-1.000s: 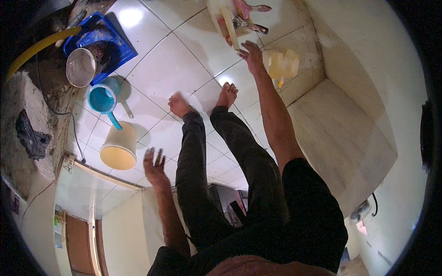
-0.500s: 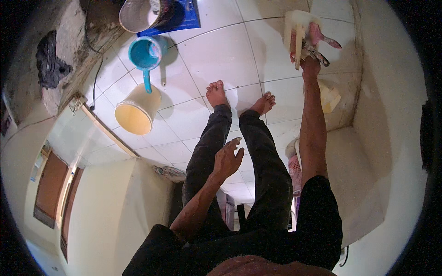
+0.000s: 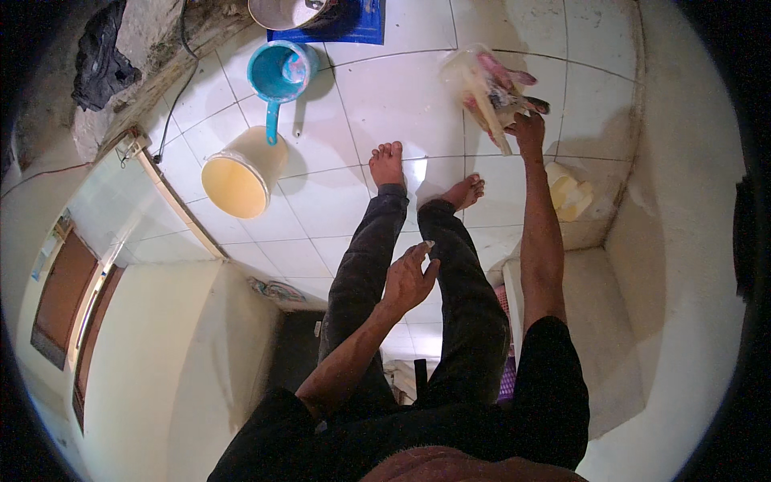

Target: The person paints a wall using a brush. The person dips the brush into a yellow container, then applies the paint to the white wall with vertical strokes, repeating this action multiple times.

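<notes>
the left hand [image 3: 408,283] hangs slack, fingers parted, over the legs [image 3: 474,321]; the right hand [image 3: 527,133] reaches a pale tub [image 3: 456,71] of brushes [image 3: 496,72], whether grasping i can't tell.

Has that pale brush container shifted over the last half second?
Yes, leftward: the pale brush container now overlaps, in this view, the floor grout line it stood clear to the right of.

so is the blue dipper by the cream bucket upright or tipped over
Upright: the blue dipper shows its round open mouth and inside to the camera overhead, whitish residue visible within.
</notes>
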The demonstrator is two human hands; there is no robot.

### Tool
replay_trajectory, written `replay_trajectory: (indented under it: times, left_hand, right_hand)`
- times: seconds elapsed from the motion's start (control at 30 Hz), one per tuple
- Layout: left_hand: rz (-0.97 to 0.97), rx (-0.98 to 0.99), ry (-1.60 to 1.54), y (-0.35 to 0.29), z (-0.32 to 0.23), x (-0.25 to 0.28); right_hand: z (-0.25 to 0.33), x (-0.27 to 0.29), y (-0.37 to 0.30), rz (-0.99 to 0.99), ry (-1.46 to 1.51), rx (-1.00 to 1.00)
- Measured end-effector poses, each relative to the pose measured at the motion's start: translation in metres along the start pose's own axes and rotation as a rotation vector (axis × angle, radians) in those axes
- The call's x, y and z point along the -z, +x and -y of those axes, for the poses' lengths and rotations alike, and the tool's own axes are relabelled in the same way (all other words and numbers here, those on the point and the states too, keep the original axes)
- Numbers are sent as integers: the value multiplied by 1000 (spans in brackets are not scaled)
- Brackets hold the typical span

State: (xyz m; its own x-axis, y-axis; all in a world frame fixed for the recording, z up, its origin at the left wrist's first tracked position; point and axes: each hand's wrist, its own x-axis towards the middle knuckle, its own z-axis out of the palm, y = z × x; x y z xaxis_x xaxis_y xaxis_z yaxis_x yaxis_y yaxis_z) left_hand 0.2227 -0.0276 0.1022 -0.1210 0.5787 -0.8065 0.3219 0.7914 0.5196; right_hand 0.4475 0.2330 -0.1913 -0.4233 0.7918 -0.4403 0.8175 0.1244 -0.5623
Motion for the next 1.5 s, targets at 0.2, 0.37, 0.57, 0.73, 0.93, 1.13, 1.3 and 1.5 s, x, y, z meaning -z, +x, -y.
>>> replay_trajectory:
  times: [0.2, 0.37, 0.57, 0.73, 0.93, 1.13, 1.3, 1.5]
  left_hand:
    - [-25, 4, 0, 0, 7, -4]
    - [-60, 6, -44, -4, 9, -1]
    - [-126, -21, -70, -8, 16, 1]
    - [-130, 41, -153, -7, 5, 12]
    - [-143, 10, -197, -14, 6, 17]
    - [-20, 86, -103, -15, 12, 21]
    - [45, 76, 154, -28, 26, -6]
    - [211, -52, 242, -27, 15, -2]
  right_hand:
    - [45, -44, 29, 13, 255, -34]
    - [116, -55, 43, 96, 53, 185]
    - [196, -88, 51, 122, 64, 325]
    - [248, -125, 42, 263, 66, 245]
    - [308, -166, 8, 266, 140, -13]
    - [329, -209, -42, 174, 111, -241]
    - [337, -253, -64, 331, 187, -331]
    - [317, -303, -78, 147, 406, -235]
